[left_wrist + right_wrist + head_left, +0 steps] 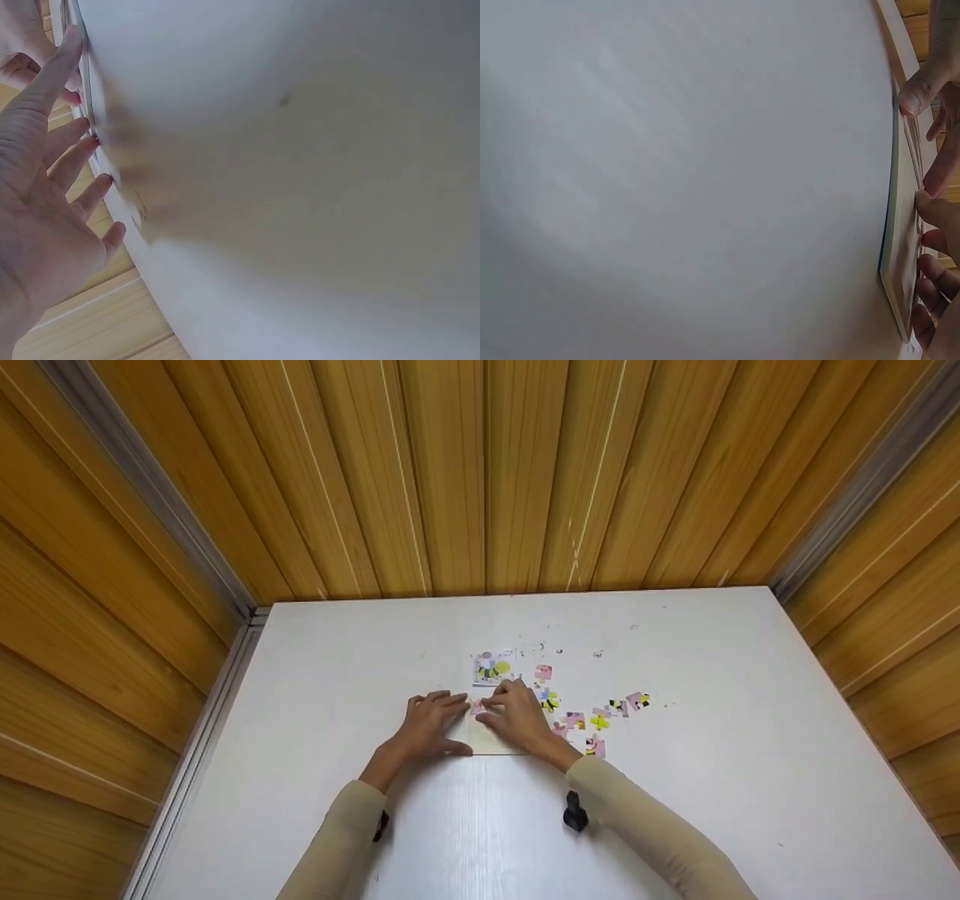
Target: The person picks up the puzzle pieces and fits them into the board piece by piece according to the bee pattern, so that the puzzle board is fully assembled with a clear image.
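A shallow puzzle board (495,742) lies on the white table, with a pink puzzle piece (477,706) at its upper left corner. My right hand (519,718) reaches over the board from the right, thumb and index finger pinching at that piece; the fingertips hide part of it. Along the board's left edge rests my left hand (431,727), its fingers stretched toward the upper corner and the thumb at the lower one. In the right wrist view the board (904,247) shows edge-on, with fingers of both hands along it.
Just beyond the board lies a picture card (493,667) with a bee. Loose pink and yellow puzzle pieces (575,720) are scattered to the right, one pink piece (544,671) beside the card. Wood-patterned walls (517,472) enclose the table's back and sides.
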### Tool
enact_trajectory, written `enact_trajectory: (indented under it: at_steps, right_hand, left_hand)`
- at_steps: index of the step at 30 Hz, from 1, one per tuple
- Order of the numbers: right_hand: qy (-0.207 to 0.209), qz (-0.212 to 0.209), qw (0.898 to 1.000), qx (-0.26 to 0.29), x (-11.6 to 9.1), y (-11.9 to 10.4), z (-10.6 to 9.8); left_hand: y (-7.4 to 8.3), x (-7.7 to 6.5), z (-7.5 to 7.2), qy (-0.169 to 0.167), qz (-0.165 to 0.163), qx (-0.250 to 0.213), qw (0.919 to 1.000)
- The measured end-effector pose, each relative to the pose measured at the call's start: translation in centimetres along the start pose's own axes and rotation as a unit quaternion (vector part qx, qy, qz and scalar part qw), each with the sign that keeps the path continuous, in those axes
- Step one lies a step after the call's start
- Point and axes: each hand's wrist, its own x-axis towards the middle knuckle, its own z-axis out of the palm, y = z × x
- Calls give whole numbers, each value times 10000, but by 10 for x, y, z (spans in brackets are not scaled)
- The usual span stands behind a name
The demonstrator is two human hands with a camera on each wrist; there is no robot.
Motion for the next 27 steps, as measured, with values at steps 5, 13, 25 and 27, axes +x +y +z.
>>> enact_trajectory:
  at_steps: [5,13,25,27]
  right_hand:
    - [-15,-55,10000,-6,1,0,-2]
    - [-87,-34,9999,-51,2,0,-1]
    - [90,-15,9998,-152,-1,-1,3]
    - [-7,8,9999,-100,-2,-2,2]
  left_hand:
    - [1,2,-2,-3,15,92,10000]
    - [1,1,-2,-110,-71,151,9998]
    - [4,1,-4,-66,-25,-62,10000]
    - [4,1,-4,-97,-26,-35,9999]
